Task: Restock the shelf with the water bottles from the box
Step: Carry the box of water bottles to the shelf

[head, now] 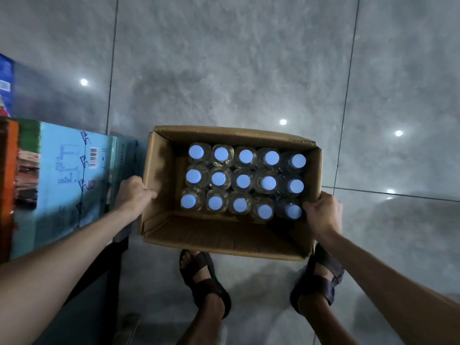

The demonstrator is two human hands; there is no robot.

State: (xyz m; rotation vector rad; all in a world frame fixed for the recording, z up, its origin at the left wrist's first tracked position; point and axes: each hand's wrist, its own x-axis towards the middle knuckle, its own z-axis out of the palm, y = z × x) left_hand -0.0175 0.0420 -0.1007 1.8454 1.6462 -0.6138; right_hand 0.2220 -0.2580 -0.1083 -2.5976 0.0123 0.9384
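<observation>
An open brown cardboard box (159, 170) is below me, over the grey tiled floor. Inside it stand several clear water bottles (242, 181) with light blue caps, packed upright in three rows. My left hand (133, 195) grips the box's left wall, fingers curled over its rim. On the opposite side, my right hand (322, 212) grips the right wall near the front corner. No shelf is in view.
A light blue printed carton (67, 180) lies close against the box's left side, with more packaged goods (6, 85) at the far left edge. My two sandalled feet (201, 277) stand just behind the box. Glossy grey floor tiles (236, 70) spread ahead and to the right.
</observation>
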